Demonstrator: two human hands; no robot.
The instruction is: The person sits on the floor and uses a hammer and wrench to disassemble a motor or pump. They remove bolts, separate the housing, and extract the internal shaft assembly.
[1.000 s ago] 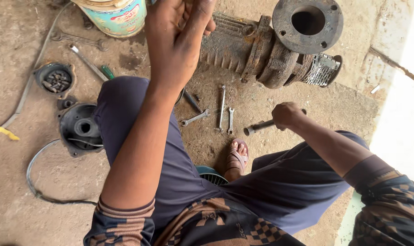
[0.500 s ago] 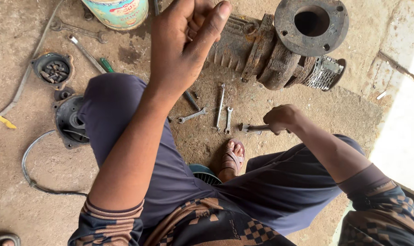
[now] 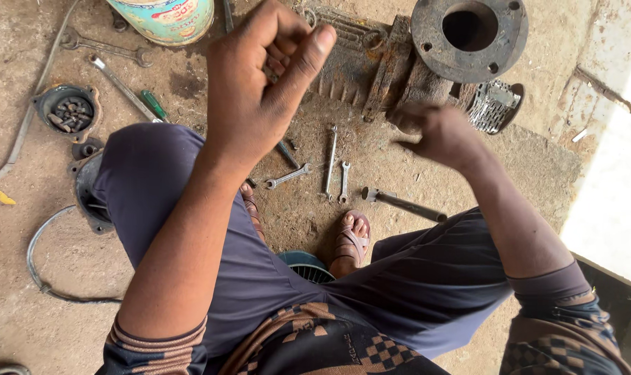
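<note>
head view: one camera, looking down past the knees.
left hand (image 3: pixel 260 90): raised near the lens, fingers curled around something small; can't tell what.
right hand (image 3: pixel 440 135): blurred above the floor; closed or loose, cannot tell. Nothing visibly in it.
socket tool (image 3: pixel 404 204): lies on the concrete just below the right hand, untouched.
wrenches (image 3: pixel 333 170): laid out side by side by the feet, so within reach.
pump housing (image 3: pixel 413 62): rusty, flange up, straight ahead.
bolt cup (image 3: pixel 69 111): loose fasteners kept together, far left.
</note>
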